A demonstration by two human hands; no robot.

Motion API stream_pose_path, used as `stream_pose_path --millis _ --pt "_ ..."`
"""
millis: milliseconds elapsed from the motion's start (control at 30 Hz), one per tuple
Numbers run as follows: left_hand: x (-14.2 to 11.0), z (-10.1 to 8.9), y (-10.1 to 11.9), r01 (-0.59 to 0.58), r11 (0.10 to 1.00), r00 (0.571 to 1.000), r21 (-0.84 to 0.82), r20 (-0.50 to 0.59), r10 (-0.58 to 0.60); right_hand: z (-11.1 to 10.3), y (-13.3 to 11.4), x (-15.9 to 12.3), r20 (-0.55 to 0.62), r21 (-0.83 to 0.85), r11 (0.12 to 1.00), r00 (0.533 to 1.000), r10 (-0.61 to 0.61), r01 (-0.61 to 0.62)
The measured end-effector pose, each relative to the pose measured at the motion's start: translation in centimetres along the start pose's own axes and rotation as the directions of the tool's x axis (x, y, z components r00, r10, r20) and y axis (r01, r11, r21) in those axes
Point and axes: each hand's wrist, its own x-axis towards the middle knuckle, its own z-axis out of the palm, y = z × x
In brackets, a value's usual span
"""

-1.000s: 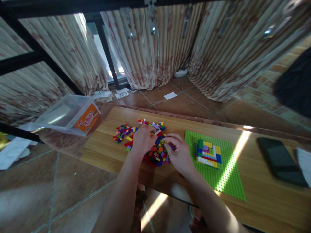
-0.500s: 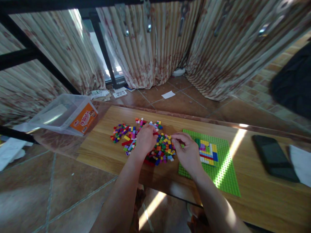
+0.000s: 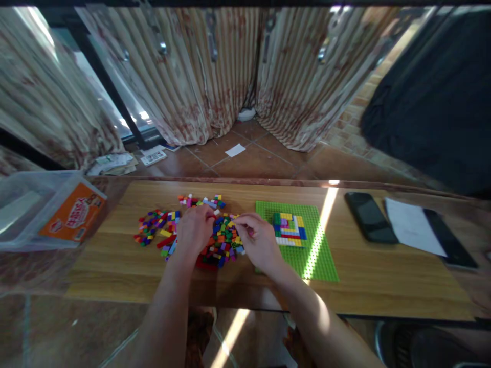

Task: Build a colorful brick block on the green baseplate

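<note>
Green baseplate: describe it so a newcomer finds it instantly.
Start at the wooden table. Just right of the loose brick pile, beside the right hand, lies the green baseplate. It is the only flat studded sheet, with a small multicoloured square build on it.

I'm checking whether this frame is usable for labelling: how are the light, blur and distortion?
Head view: a bright sun stripe crosses the wooden table and green baseplate; the brick pile between the left hand and right hand is soft; wide-angle bending and blur at the edges, with the curtains smeared.
</note>
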Motion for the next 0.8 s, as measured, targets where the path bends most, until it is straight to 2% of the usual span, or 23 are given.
stream_pose_path --millis 100,167,267,333,467,567,700,800 --pt "0.3 0.1 -0.7 -0.005 0.989 1.0 -0.149 -0.014 0.003 0.0 -0.1 0.0 -0.008 -0.004 1.0 1.0 -0.004 0.004" --pt "0.2 0.0 -0.5 -0.029 0.932 1.0 -0.362 -0.003 0.03 -0.1 -0.2 0.0 -0.017 0.013 1.0 1.0 0.01 -0.01" --pt "-0.4 -0.4 1.1 -0.053 0.73 0.993 -0.681 0.041 0.11 -0.2 -0.1 0.0 -0.035 0.142 0.986 0.995 0.096 -0.09" --pt "-1.0 -0.5 2.6 -0.059 0.626 0.985 -0.778 0.058 0.165 -0.4 0.0 0.1 -0.015 0.297 0.941 0.985 0.174 -0.162" --pt "-1.9 -0.1 5.2 -0.093 0.592 0.975 -0.8 0.046 0.216 -1.7 0.3 0.4 0.077 0.499 0.815 0.952 0.297 -0.294" --pt "-2.2 0.8 6.2 -0.158 0.609 0.975 -0.777 -0.024 0.221 -3.3 0.5 0.3 0.093 0.549 0.779 0.949 0.301 -0.301" --pt "-2.0 1.5 7.2 -0.262 0.627 0.954 -0.734 -0.098 0.284 -5.2 0.7 -0.3 0.039 0.513 0.831 0.972 0.23 -0.217" --pt "-1.9 1.7 8.2 -0.285 0.617 0.941 -0.734 -0.091 0.326 -6.2 1.2 -0.8 -0.011 0.39 0.903 0.98 0.201 -0.181"
